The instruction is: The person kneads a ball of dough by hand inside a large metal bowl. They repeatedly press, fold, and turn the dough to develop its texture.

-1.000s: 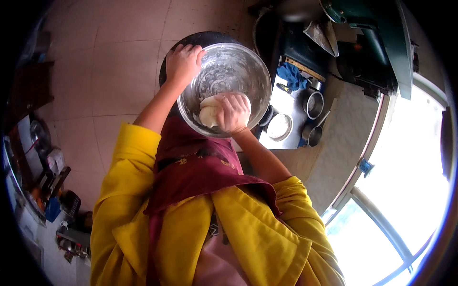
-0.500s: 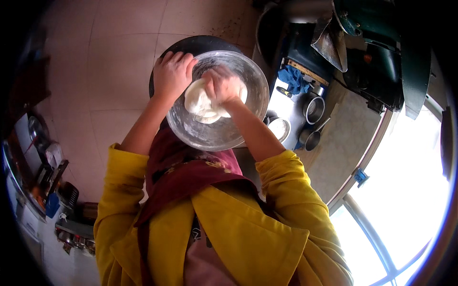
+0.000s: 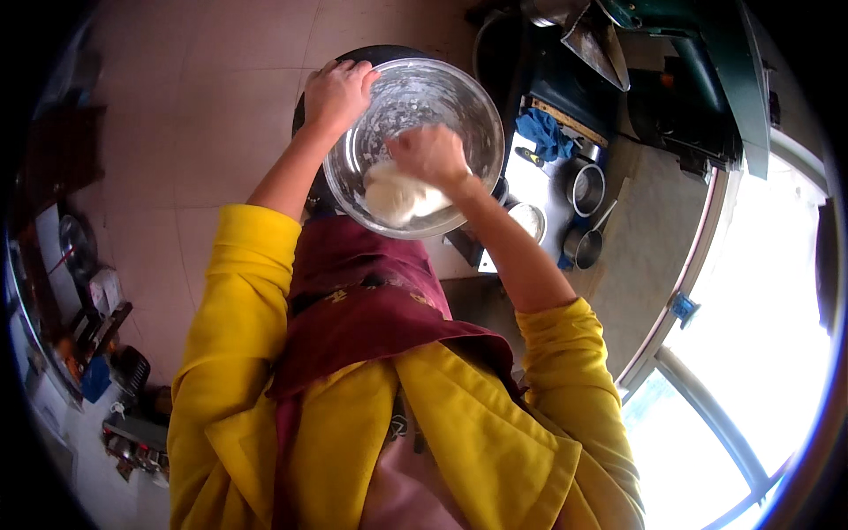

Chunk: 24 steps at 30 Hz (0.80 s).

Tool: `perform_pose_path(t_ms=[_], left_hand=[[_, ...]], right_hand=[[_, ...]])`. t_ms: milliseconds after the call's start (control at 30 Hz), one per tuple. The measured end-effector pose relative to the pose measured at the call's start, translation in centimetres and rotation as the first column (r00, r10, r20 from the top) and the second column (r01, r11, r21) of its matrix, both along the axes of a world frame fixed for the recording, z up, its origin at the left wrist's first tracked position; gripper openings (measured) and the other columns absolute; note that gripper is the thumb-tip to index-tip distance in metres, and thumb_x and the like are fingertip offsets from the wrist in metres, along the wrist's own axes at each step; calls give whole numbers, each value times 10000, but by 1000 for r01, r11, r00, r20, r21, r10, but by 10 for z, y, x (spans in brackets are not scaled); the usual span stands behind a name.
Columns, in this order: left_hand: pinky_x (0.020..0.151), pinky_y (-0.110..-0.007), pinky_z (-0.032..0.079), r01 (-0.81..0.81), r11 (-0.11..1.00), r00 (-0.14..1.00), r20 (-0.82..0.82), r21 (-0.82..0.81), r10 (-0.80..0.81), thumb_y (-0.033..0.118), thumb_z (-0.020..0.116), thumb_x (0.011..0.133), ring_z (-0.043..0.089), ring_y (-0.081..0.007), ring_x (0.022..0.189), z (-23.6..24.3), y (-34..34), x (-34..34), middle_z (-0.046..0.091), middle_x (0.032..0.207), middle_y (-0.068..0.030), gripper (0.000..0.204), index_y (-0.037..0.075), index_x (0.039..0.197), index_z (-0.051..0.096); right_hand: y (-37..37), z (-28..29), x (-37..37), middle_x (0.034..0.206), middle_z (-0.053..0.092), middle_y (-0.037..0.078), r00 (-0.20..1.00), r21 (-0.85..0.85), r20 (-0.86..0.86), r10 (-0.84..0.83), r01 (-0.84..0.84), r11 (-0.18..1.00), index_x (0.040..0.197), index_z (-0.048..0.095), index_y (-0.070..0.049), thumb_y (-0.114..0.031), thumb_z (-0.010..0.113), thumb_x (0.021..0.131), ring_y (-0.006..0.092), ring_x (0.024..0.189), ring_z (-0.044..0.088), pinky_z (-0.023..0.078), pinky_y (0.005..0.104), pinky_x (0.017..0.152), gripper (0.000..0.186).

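Observation:
A shiny metal bowl (image 3: 353,181), its inside wall streaked with flour, tilts toward me above a round black surface (image 3: 375,55). White dough (image 3: 393,196) lies against the bowl's near wall. My left hand (image 3: 339,95) is closed over the bowl's far-left rim, thumb toward the inside. Inside the bowl, my right hand (image 3: 430,157) is curled into a fist at the dough's far edge. Its fingers are slightly smeared by motion and partly hidden, and the dough bulges out below them.
Right of the bowl stand a white-filled container (image 3: 528,221), a steel pot (image 3: 586,190), a small saucepan (image 3: 583,247) and a blue cloth (image 3: 543,134). Green machinery with a metal chute (image 3: 596,44) rises at the far right. Kitchen items, including a blue object (image 3: 95,378), crowd the far left.
The bowl sits higher in the view and tips more toward me. The dough now rests at its near side, with my right hand at the dough's far edge. My left hand stays on the rim.

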<state>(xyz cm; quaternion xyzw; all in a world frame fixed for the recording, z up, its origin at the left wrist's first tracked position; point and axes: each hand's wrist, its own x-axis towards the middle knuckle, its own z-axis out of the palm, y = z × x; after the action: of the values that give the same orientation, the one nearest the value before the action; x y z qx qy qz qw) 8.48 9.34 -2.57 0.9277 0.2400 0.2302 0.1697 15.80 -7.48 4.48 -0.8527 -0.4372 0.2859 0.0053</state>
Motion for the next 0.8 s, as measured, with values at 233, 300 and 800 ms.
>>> perform_pose_path(t_ms=[233,300,800], left_hand=[[618,-453,512,22,1000,999,24,-12,-21,281,622,913,639,-312,743,10,-5,-1,655,752,-85,226,92,789,612],[602,-453,497,26,1000,1000,15,-10,-26,274,632,906,626,-308,720,8,-4,-1,641,734,-76,225,96,772,600],[624,-433,461,31,995,999,-33,-92,-34,264,646,881,602,-282,742,17,-1,3,601,740,-45,188,113,781,597]], right_hand=[[-51,-17,-46,648,580,69,983,674,185,6,-131,727,658,587,-113,-177,689,715,269,604,576,458,377,582,134],[-56,-37,-50,645,562,57,975,714,221,-13,-152,684,683,587,-104,-167,680,697,259,620,573,455,376,596,113],[52,-90,31,624,637,76,981,589,106,-162,69,805,614,619,-137,-281,632,817,299,570,642,510,407,500,249]])
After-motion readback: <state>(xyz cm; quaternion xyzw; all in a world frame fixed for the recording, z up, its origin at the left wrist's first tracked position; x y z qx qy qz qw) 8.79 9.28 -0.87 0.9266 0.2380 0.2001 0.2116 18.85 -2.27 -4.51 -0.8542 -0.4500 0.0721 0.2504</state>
